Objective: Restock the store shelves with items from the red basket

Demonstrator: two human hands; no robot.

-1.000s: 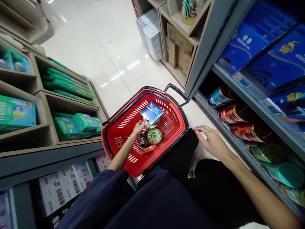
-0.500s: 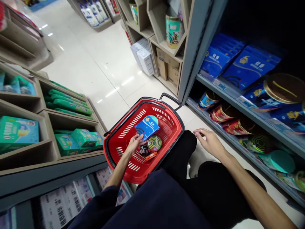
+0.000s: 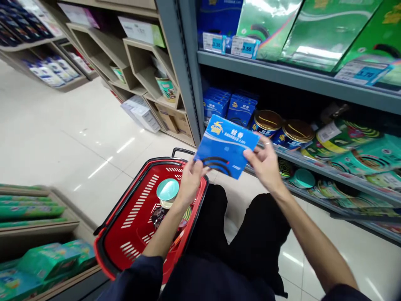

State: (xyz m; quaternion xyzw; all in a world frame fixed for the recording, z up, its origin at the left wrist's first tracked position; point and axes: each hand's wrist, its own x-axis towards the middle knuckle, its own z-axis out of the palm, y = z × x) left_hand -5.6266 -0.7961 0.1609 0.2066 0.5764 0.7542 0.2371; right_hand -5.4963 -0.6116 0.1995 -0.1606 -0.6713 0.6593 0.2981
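Note:
A flat blue box of mosquito coils (image 3: 226, 145) is held up in front of me, tilted, with a black coil printed on its face. My left hand (image 3: 191, 179) pinches its lower left corner. At its right edge, my right hand (image 3: 265, 162) grips it between thumb and fingers. Below and to the left stands a red shopping basket (image 3: 138, 190) with black handles. Inside it lie a round tin with a turquoise lid (image 3: 168, 190), a green-and-dark coil tin (image 3: 187, 216) partly behind my left forearm, and a dark package (image 3: 157, 216).
Grey shelves (image 3: 282, 69) on the right carry green packs, blue boxes (image 3: 240, 108) and dark-lidded tins (image 3: 267, 121). A wooden shelf unit (image 3: 138, 67) stands ahead. Low wooden bins with green packs (image 3: 46, 259) are at the lower left. Pale tiled floor (image 3: 94, 138) lies between.
The blue box has come up out of the basket in my left hand. My right hand, formerly holding nothing, now grips its other side. The view has turned toward the right shelves.

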